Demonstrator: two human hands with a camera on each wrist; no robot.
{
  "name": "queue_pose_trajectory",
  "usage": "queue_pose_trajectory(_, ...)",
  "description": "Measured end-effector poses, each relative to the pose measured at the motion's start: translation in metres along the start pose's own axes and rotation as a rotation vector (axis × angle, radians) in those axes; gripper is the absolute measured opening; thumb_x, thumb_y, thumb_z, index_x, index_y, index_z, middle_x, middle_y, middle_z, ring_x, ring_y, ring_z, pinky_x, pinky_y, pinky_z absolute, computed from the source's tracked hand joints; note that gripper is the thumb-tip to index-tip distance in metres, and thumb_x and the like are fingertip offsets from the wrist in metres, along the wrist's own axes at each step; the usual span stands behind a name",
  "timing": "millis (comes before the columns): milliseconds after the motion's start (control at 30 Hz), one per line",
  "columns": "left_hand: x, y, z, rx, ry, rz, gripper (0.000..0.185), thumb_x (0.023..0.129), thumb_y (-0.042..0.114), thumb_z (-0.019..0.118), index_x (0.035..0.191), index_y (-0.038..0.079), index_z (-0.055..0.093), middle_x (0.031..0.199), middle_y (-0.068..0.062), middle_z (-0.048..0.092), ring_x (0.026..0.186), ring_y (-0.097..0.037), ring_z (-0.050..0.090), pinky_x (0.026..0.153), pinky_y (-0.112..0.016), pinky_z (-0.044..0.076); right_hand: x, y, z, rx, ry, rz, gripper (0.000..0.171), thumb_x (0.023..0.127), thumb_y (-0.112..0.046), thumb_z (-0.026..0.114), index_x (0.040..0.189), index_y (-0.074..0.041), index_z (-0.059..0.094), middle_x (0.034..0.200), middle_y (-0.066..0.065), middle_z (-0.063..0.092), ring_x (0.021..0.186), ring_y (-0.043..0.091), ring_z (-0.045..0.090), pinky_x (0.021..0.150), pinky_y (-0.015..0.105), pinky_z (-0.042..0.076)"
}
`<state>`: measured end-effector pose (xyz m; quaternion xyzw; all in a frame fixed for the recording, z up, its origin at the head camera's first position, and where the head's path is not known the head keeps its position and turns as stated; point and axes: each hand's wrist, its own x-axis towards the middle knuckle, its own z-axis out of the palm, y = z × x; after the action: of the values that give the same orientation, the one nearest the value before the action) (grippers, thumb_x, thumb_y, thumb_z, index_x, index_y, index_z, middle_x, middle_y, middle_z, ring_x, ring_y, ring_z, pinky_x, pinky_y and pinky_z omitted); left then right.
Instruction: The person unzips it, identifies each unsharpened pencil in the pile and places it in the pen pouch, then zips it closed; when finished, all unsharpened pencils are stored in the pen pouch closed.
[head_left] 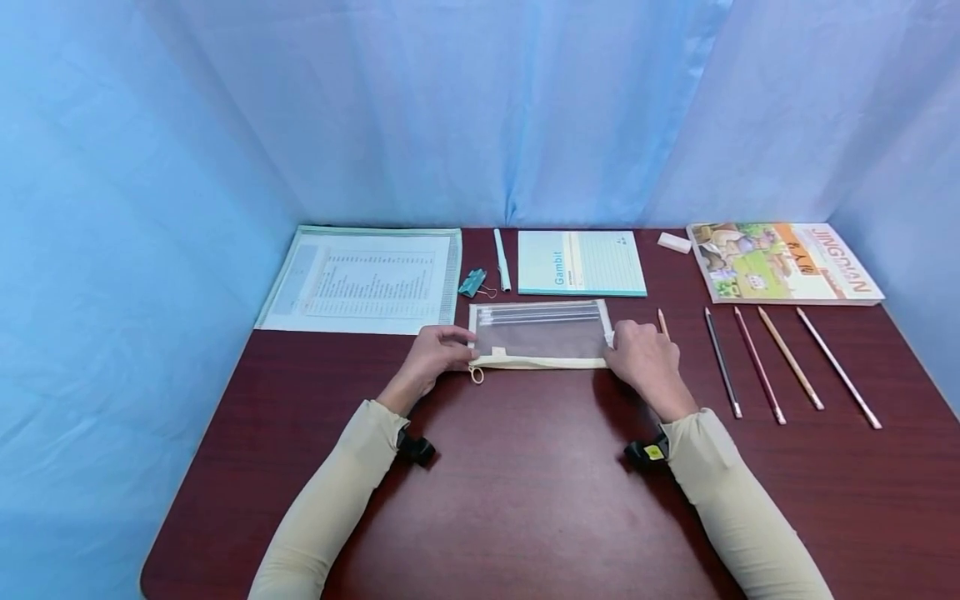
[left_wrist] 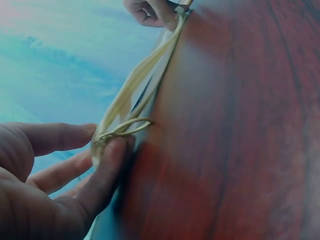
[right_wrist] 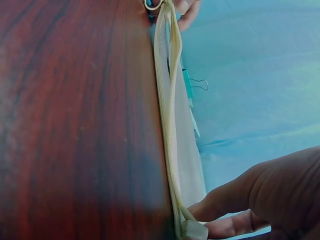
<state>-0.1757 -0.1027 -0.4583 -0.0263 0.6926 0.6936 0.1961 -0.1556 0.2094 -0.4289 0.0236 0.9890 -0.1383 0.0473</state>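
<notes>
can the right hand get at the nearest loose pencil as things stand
Probably yes. The right hand grips the pouch's end, and the short pencil lies right beside it on bare table, nothing between, though it must release the pouch first.

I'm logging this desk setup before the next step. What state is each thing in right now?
Pencil case: flat on the table, zip edge gaping open, pens inside.
Left hand: pinches the case's left end by the cord loop.
Right hand: holds the case's right end.
Notebook: closed.
Picture book: closed.
Four pencils: loose, lying side by side.
Binder clip: clamping nothing.
Eraser: lying loose.
</notes>
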Motion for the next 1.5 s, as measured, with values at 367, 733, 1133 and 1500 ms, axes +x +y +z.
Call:
queue_pose_trajectory(367,0.002,-0.003,-0.001,-0.008,0.033,-0.010,0.035,0.081,-0.008,0.071,0.115,-0.015,0.064,0.071,0.005,0.070,0.063,-0.006,0.067,0.062,-0.020,0.062,-0.017,-0.050,0.005,0.123,0.114,-0.250,0.009,0.085,-0.011,0.059,0.082,-0.009,0.067,0.076,0.009,0.069,0.067,0.028,0.066,0.050,0.040,0.051)
queue_pose_trajectory(733,0.002,-0.004,-0.001,-0.022,0.034,-0.020,0.034,0.083,-0.008,0.069,0.116,-0.015,0.063,0.069,0.004,0.069,0.063,-0.005,0.067,0.061,-0.018,0.061,-0.021,-0.114,0.056,0.371,-0.305,-0.538,0.031,0.083,-0.009,0.069,0.114,-0.007,0.072,0.072,-0.001,0.069,0.063,0.001,0.056,0.062,0.018,0.049)
queue_pose_trajectory(1133,0.001,-0.002,-0.002,-0.023,0.023,-0.018,0.034,0.084,-0.009,0.068,0.117,-0.016,0.063,0.069,0.004,0.069,0.062,-0.005,0.067,0.061,-0.019,0.062,-0.028,-0.135,0.057,0.341,-0.095,-0.330,0.008,0.088,-0.016,0.070,0.082,-0.017,0.076,0.074,-0.004,0.073,0.065,0.007,0.061,0.055,0.023,0.048)
queue_pose_trajectory(1500,0.003,-0.003,-0.004,0.022,0.032,-0.032,0.035,0.082,-0.010,0.071,0.116,-0.012,0.065,0.067,0.005,0.069,0.063,-0.006,0.067,0.061,-0.019,0.061,-0.030,-0.134,0.056,0.272,0.105,-0.401,0.007,0.088,-0.009,0.071,0.085,-0.009,0.078,0.080,0.004,0.076,0.070,0.021,0.071,0.059,0.034,0.058)
